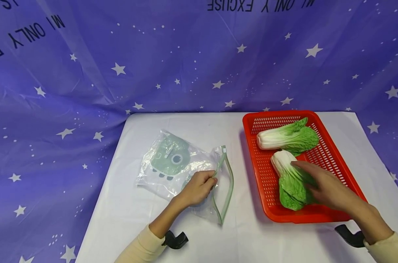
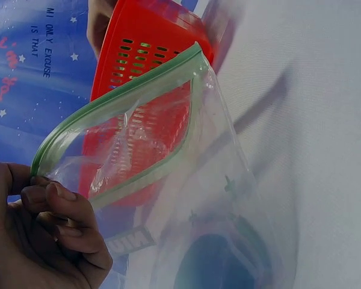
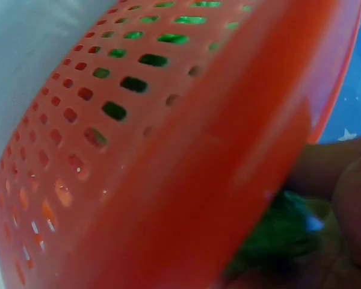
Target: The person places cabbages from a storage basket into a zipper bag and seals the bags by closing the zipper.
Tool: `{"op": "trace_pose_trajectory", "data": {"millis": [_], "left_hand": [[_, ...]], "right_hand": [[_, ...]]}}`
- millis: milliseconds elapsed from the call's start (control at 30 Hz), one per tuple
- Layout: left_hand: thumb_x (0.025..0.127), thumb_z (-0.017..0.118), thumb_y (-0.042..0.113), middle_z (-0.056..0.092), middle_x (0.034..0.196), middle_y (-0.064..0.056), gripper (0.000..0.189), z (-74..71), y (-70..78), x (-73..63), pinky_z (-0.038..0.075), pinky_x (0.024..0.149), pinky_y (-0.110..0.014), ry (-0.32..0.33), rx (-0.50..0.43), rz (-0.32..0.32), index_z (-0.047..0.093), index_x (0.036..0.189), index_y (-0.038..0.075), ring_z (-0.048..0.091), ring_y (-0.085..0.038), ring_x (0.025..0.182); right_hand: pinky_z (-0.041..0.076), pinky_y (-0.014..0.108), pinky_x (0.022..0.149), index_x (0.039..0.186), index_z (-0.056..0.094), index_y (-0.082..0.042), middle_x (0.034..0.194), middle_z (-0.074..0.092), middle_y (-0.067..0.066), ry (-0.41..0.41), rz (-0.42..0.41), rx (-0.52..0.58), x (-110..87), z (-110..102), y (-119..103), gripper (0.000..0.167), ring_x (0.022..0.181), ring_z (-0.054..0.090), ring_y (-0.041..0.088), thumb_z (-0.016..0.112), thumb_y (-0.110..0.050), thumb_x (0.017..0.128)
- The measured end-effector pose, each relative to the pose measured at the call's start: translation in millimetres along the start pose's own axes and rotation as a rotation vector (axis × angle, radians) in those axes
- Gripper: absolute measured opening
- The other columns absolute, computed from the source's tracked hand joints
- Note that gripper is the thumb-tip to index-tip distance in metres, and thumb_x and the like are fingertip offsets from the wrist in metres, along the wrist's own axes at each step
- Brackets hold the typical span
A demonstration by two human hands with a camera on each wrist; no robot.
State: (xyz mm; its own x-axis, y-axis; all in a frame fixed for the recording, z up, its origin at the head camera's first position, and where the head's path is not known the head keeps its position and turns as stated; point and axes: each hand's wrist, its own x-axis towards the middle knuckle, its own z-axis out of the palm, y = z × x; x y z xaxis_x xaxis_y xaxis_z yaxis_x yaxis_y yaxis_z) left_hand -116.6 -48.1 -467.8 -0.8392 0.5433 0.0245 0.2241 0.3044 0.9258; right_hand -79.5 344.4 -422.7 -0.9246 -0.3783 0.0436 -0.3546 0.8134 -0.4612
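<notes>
My left hand [image 1: 198, 188] pinches the green zip edge of a clear plastic zip bag [image 1: 171, 157] with a monster print. The bag lies on the table, and its mouth gapes toward the right; the left wrist view shows the parted green strips [image 2: 126, 93]. Over the lower Chinese cabbage [image 1: 292, 186], inside a red basket [image 1: 291, 218], my right hand [image 1: 330, 186] reaches with extended fingers. Whether it touches the leaves is unclear. A second Chinese cabbage [image 1: 278, 138] lies behind the first. In the right wrist view, the basket wall [image 3: 186, 180] hides most of the hand.
A white cloth covers the table [image 1: 245, 241]. Behind it hangs a purple curtain [image 1: 186, 73] with stars and lettering. The basket's raised perforated walls surround both cabbages, to the right of the bag.
</notes>
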Motion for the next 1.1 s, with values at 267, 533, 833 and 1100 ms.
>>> {"op": "trace_pose_trajectory", "data": {"millis": [267, 533, 833, 1100], "left_hand": [[0.094, 0.046, 0.009, 0.041, 0.051, 0.008, 0.030, -0.1, -1.4, -1.8, 0.026, 0.040, -0.022, -0.017, -0.004, -0.003, 0.043, 0.065, 0.013, 0.037, -0.004, 0.042], [0.095, 0.046, 0.009, 0.041, 0.051, 0.007, 0.029, 0.3, -0.7, -3.6, 0.028, 0.041, -0.022, -0.035, -0.009, -0.009, 0.042, 0.066, 0.012, 0.039, -0.005, 0.042], [0.095, 0.046, 0.003, 0.041, 0.051, 0.006, 0.032, -8.1, 19.6, -7.6, 0.028, 0.041, -0.021, 0.001, -0.044, -0.043, 0.042, 0.064, 0.009, 0.038, -0.002, 0.041], [0.097, 0.046, 0.002, 0.041, 0.050, 0.005, 0.034, -15.0, 10.9, -6.5, 0.027, 0.041, -0.022, 0.033, -0.044, -0.060, 0.043, 0.064, 0.008, 0.038, 0.000, 0.040]], "right_hand": [[0.033, 0.074, 0.091, 0.151, 0.019, 0.002, 0.143, 0.026, 0.041, -0.146, 0.283, 0.030, 14.8, 21, -17, 0.092, 0.123, 0.034, 0.061, 0.065, -0.048, 0.090], [0.044, 0.042, 0.043, 0.151, 0.015, -0.007, 0.120, 0.038, 0.040, -0.030, 0.266, -0.071, 13.5, 45, -31, 0.096, 0.057, 0.053, 0.032, 0.079, -0.017, 0.080], [0.043, 0.034, 0.044, 0.153, 0.032, -0.018, 0.129, 0.046, 0.023, 0.075, 0.098, -0.097, 14.4, 16, -30, 0.095, 0.072, 0.056, 0.031, 0.078, 0.003, 0.072], [0.044, 0.042, 0.043, 0.154, 0.033, -0.029, 0.142, 0.041, 0.025, 0.090, 0.065, -0.179, 19.9, -13, -53, 0.097, 0.100, 0.057, 0.052, 0.081, -0.003, 0.074]]}}
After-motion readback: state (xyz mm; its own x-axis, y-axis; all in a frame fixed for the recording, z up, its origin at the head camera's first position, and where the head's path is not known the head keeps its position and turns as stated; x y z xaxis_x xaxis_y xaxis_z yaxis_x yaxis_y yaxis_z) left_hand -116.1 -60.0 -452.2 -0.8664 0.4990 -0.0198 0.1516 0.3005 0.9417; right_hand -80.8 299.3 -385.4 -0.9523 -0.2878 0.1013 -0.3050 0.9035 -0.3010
